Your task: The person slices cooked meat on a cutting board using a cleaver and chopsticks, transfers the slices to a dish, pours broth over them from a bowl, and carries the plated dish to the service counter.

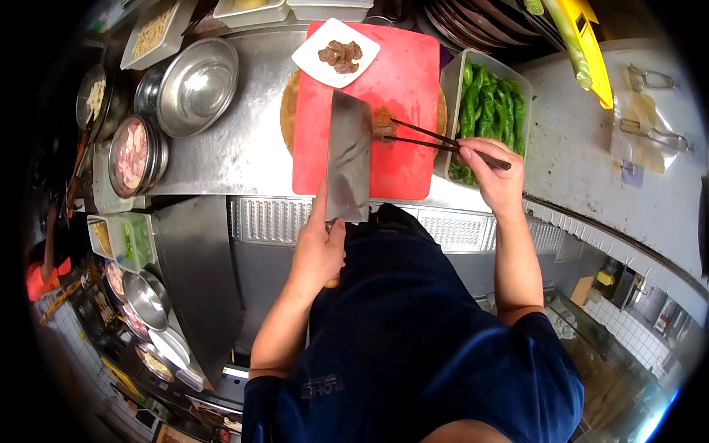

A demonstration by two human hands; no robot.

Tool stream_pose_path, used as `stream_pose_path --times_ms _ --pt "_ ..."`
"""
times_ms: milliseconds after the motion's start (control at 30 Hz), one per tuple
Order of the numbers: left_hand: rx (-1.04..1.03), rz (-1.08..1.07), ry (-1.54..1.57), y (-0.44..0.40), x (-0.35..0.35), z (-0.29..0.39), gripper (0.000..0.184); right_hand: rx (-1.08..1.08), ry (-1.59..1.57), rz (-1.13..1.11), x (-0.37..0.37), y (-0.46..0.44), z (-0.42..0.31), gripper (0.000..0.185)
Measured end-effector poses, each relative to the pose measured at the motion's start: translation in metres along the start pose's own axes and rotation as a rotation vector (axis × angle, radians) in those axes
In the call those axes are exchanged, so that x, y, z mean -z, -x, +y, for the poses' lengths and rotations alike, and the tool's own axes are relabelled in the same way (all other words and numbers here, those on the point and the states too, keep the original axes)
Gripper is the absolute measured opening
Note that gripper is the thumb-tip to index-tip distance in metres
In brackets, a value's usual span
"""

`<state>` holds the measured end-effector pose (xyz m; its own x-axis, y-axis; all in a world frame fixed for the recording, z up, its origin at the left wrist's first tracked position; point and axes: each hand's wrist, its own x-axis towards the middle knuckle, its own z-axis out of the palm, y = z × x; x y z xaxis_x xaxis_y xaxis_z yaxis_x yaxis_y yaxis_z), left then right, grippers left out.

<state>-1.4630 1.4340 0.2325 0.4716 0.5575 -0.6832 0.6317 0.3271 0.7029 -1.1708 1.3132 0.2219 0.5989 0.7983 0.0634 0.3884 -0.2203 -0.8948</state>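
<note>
My left hand [320,249] is closed round the handle of a cleaver [348,159], its broad blade lying over the red cutting board [402,173]. In my right hand [496,176] is a pair of chopsticks [436,135], held near their thick ends. Their tips meet a small brown piece of meat [384,122] on the board, just right of the blade; whether they pinch it I cannot tell. A white square plate [314,66] with several brown meat slices [342,55] rests at the board's far edge. Beneath the board, a round wooden block [289,118] shows at the sides.
Right of the board stands a bin of green peppers [491,111]. Metal bowls [198,87] and a bowl of raw meat [130,156] are at the left of the steel counter [258,140]. A yellow peeler-like tool [591,55] hangs at the upper right.
</note>
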Motion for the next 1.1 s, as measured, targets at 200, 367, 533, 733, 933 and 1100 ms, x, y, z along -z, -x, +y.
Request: stream_pose_path --times_ms 200,367,533,733,933,1100 --pt "-0.006 0.04 0.015 0.003 -0.022 0.0 0.074 0.034 -0.015 0.006 0.0 0.0 0.006 0.011" --pt "-0.123 0.14 -0.326 0.005 -0.039 0.013 0.076 0.053 -0.036 0.008 -0.001 -0.002 0.009 0.01" --pt "-0.218 0.188 -0.388 -0.002 -0.05 0.002 0.079 0.022 -0.053 0.006 0.0 -0.004 0.01 0.009" --pt "-0.254 0.208 -0.401 -0.012 -0.059 -0.001 0.08 0.024 -0.108 0.021 -0.001 -0.004 0.021 0.009" --pt "-0.284 0.217 -0.438 -0.019 -0.065 -0.004 0.08 -0.022 -0.165 0.025 0.0 -0.002 0.028 0.009" --pt "-0.287 0.23 -0.452 -0.028 -0.07 -0.011 0.08 -0.039 -0.202 0.021 0.001 -0.001 0.039 0.01"
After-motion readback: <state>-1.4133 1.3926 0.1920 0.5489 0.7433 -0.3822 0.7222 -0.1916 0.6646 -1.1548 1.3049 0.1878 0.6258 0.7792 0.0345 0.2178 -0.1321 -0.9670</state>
